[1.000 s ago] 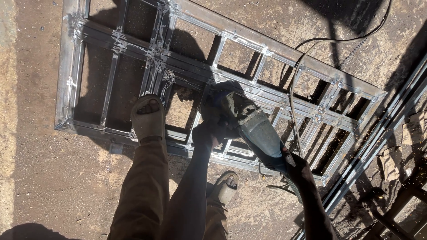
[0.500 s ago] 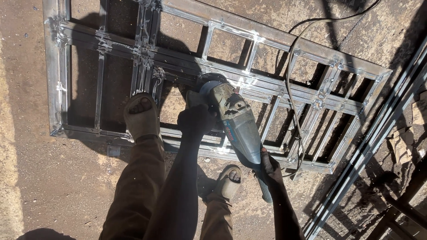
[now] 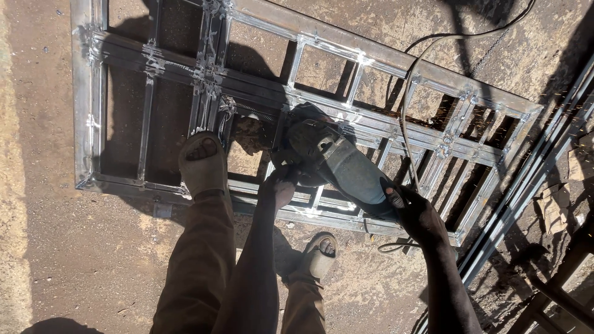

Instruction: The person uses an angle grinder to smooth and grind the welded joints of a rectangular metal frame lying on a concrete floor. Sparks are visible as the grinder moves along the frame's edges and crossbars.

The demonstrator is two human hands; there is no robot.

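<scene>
Grinder (image 3: 337, 162), grey-green and dusty, gripped by both hands, left (image 3: 279, 185) forward, right (image 3: 413, 210) at rear.

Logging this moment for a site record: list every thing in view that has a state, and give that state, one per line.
Grey-bodied angle grinder: held in both hands, disc end down at the frame.
Left hand: gripping the grinder's front.
Right hand: gripping the grinder's rear.
Welded steel grid frame: lying flat on dirt, one sandalled foot on it.
Black power cable: slack, trailing across the frame.
</scene>
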